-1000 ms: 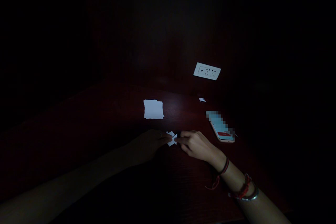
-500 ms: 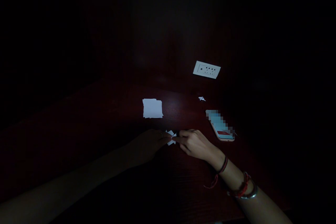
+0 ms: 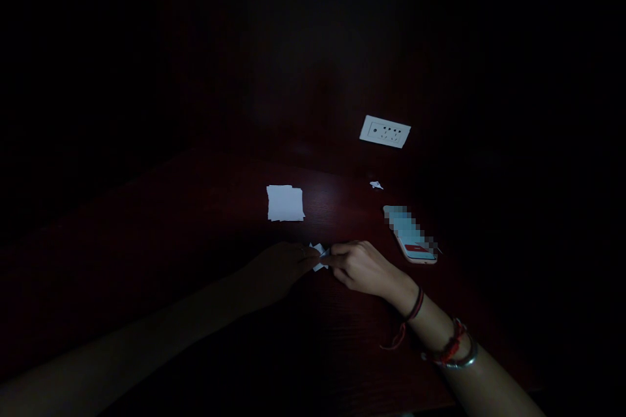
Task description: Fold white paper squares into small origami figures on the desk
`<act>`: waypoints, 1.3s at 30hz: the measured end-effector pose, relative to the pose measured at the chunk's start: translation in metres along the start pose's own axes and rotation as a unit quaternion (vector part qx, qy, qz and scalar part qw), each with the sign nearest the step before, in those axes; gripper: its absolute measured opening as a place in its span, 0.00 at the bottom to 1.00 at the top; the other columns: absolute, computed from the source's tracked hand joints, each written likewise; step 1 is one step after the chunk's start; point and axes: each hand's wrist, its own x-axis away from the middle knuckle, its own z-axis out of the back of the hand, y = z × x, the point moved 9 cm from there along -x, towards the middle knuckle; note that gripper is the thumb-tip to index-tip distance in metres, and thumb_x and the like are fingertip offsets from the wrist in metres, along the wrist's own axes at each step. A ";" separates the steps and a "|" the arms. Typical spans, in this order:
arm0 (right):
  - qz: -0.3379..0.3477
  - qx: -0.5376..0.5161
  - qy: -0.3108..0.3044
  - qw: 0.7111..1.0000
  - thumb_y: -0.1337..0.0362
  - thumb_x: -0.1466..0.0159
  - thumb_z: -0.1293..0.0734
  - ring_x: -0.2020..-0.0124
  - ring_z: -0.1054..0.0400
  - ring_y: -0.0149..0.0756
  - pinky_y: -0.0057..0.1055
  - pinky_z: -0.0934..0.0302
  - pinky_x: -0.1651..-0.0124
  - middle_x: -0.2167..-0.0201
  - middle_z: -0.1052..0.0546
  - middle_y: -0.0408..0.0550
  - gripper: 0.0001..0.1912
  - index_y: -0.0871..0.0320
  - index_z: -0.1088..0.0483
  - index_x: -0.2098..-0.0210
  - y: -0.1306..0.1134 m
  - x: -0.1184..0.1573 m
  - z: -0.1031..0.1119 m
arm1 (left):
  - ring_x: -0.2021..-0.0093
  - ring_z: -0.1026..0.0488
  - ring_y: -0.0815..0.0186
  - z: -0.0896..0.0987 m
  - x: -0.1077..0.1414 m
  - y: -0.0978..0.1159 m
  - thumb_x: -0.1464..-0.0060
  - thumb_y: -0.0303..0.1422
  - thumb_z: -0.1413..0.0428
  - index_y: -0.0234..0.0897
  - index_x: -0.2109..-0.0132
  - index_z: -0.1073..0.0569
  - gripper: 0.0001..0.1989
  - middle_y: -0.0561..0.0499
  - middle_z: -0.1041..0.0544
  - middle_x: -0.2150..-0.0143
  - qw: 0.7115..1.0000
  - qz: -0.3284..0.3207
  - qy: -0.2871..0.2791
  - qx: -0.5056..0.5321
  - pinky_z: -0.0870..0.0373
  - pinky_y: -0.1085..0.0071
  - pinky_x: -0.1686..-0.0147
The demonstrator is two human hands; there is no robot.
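A small folded piece of white paper (image 3: 319,249) is pinched between my two hands, low over the dark red table. My left hand (image 3: 283,267), in deep shadow, has its fingertips closed on the paper's left side. From the right, my right hand (image 3: 362,267) grips the other side with thumb and finger, the remaining fingers curled. Parts of the paper are covered by my fingertips. Beyond the hands lies a stack of square white paper sheets (image 3: 285,202), its edges slightly uneven.
A phone (image 3: 411,234) with a lit screen lies to the right of my right hand. Behind it is a small white paper scrap (image 3: 376,185). A white power socket plate (image 3: 385,131) is set in the back panel. Surroundings are very dark.
My right fingertips have shifted slightly over the folded paper, covering a little more of its right side. The stack, scrap and phone stay in place.
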 end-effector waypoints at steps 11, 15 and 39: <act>-0.009 -0.063 0.002 0.998 0.70 0.41 0.45 0.71 0.38 0.27 0.24 0.47 0.67 0.70 0.31 0.44 0.13 0.58 0.31 0.62 0.002 0.007 0.003 | 0.52 0.36 0.61 -0.001 0.004 -0.004 0.49 0.22 0.53 0.36 0.48 0.39 0.20 0.48 0.35 0.48 1.000 0.013 0.001 0.003 0.41 0.63 0.54; -0.014 -0.049 0.002 0.999 0.70 0.41 0.44 0.71 0.37 0.28 0.24 0.47 0.67 0.70 0.30 0.43 0.13 0.57 0.31 0.62 0.004 0.010 0.003 | 0.51 0.38 0.62 0.000 0.007 -0.002 0.49 0.21 0.54 0.36 0.47 0.40 0.21 0.48 0.35 0.48 1.000 0.007 0.011 0.012 0.41 0.64 0.54; 0.056 -0.075 0.064 0.994 0.64 0.39 0.43 0.59 0.39 0.32 0.31 0.44 0.56 0.63 0.30 0.48 0.12 0.59 0.33 0.58 -0.002 0.004 0.001 | 0.51 0.39 0.64 0.016 0.010 -0.021 0.45 0.31 0.51 0.39 0.51 0.36 0.14 0.48 0.35 0.52 0.990 0.006 0.025 0.141 0.41 0.65 0.52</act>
